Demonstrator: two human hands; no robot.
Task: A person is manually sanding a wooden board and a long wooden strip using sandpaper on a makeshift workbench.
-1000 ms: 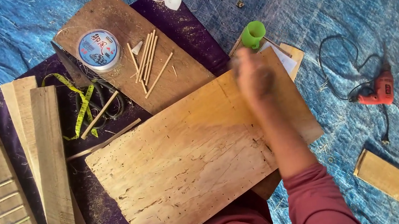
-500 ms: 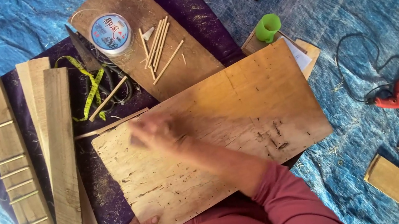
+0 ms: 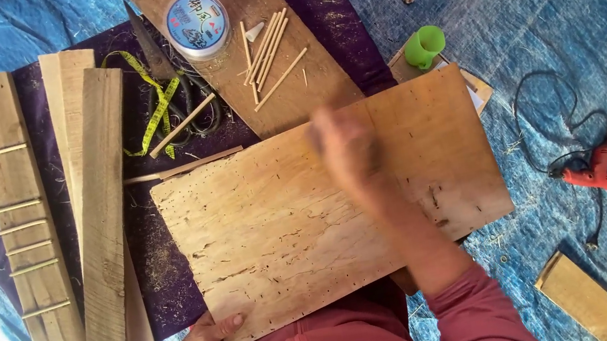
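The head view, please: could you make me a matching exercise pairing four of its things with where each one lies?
Things:
1. electric drill
2. green cup
3. round spool
4. slat with sticks laid across it

Places:
A. on the narrow board at the top
B. far left, on the purple cloth
C. on the blue tarp at the right, next to a red stool
D. just beyond the large plywood board's far right corner

Pairs: 1-C, 2-D, 3-A, 4-B
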